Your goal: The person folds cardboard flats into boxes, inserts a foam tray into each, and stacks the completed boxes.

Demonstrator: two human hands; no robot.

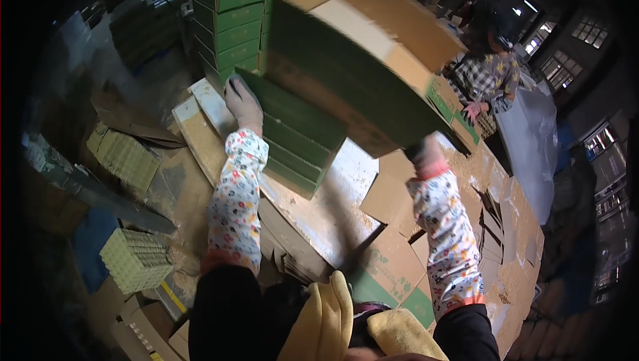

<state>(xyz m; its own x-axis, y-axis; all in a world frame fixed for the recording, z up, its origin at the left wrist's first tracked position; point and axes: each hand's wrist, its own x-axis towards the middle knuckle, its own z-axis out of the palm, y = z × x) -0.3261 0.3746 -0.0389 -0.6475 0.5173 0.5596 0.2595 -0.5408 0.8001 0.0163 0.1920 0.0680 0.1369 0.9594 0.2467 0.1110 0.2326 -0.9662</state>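
A large green cardboard box, open at the top with bare brown inner walls, is held tilted above the work table. My right hand, gloved and blurred, grips its lower right corner. My left hand, in a pale glove with dark fingertips, is closed on the upper left edge of a green cardboard piece with several parallel ridges. That piece lies against the left underside of the box; whether the two are joined I cannot tell. A pale sheet shows inside the box. Both my forearms wear flowered sleeves.
Stacked green boxes stand beyond the table. A co-worker at the far right has a hand on another green-and-brown box. Flat cardboard covers part of the table. Moulded egg trays are stacked at lower left.
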